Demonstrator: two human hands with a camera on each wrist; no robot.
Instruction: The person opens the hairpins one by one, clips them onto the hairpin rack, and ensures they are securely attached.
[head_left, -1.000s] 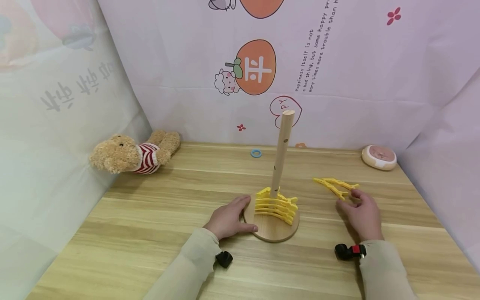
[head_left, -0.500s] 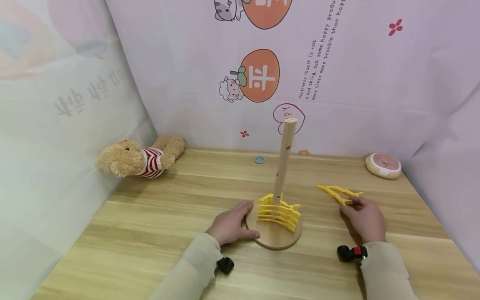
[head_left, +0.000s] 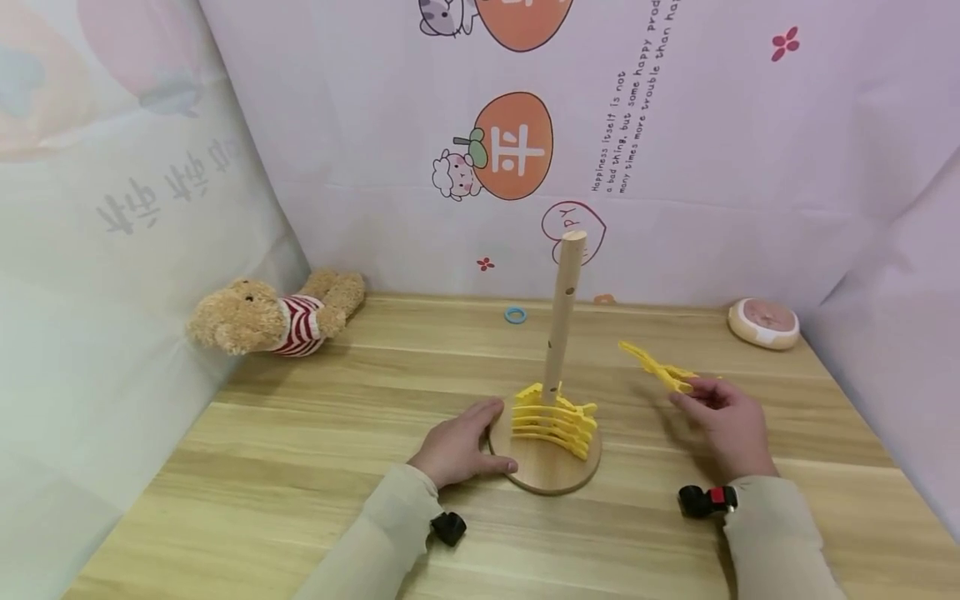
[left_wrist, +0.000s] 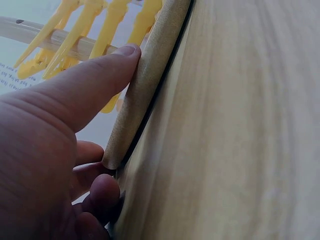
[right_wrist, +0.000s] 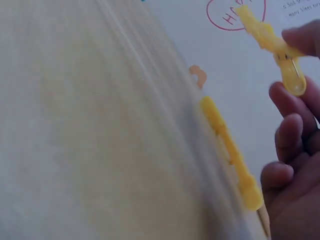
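My left hand (head_left: 459, 448) holds the left rim of a round wooden base (head_left: 551, 475), its thumb lying over the edge in the left wrist view. From this base rises a wooden post (head_left: 564, 317). Several yellow plastic clips (head_left: 551, 429) are stacked around the post's foot. With thumb and forefinger, my right hand (head_left: 727, 421) pinches another yellow clip (right_wrist: 270, 40), raised over the table to the right of the stand. A small metal spring shows on it. Below it in the right wrist view, one more yellow clip (right_wrist: 231, 150) lies on the table.
A plush bear (head_left: 277, 317) in a striped shirt lies at the back left. Behind the post is a small blue ring (head_left: 515, 315). A rounded pink and white object (head_left: 765, 323) sits at the back right. Printed cloth (head_left: 360, 125) walls in the table.
My right hand has lifted one yellow clip away from the other, turning it so its tip points up and left. My left hand stays on the base. The head view shifts slightly.
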